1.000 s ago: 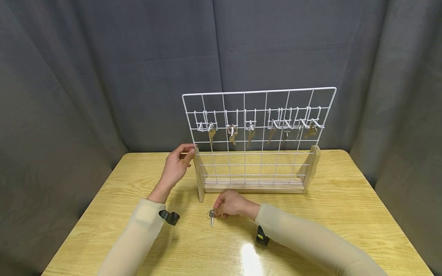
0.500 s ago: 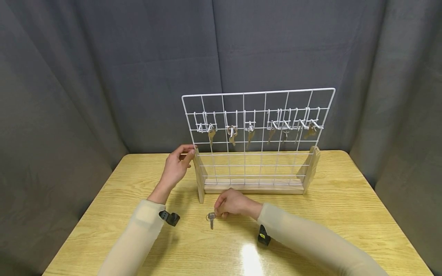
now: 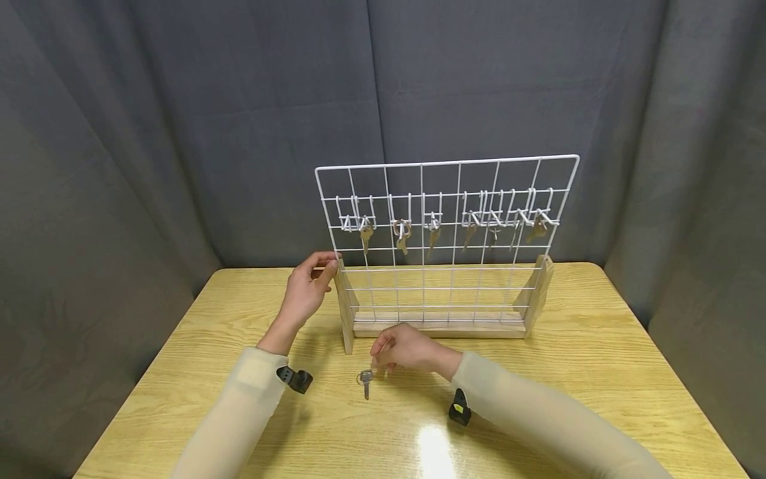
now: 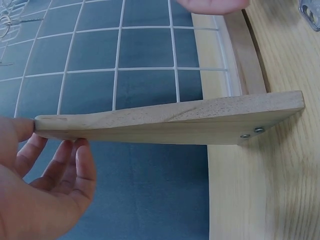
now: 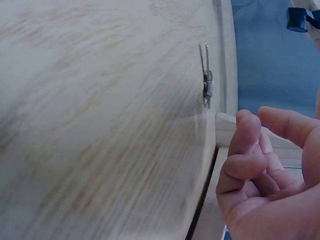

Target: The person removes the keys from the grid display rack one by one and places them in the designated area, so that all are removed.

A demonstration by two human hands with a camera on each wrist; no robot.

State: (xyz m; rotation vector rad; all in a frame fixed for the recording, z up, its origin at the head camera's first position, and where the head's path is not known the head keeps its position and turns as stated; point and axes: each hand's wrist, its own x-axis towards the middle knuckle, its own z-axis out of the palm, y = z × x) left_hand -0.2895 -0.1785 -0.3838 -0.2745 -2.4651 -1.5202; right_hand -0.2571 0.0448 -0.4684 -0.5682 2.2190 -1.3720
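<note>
My left hand [image 3: 306, 287] grips the top of the wooden left side [image 4: 165, 120] of a key rack, thumb and fingers on opposite faces. The rack is a white wire grid [image 3: 423, 268] on a wooden stand. A silver key [image 3: 366, 384] on a small ring lies flat on the table in front of it. Just right of that key, my right hand [image 3: 405, 347] hovers with loosely bent fingers and nothing between them. In the right wrist view the key [image 5: 208, 82] lies apart from the fingertips [image 5: 248, 125].
Several keys, among them a brass key [image 3: 367, 233], hang from white hooks across the grid. A wooden crossbar [image 3: 443, 329] joins the stand's two sides. Behind the wooden table [image 3: 197, 372] hangs a grey curtain [image 3: 269, 133].
My right hand has let go of the key, which now lies on the table, and has drawn slightly up and away from it. The left hand keeps its hold on the rack.
</note>
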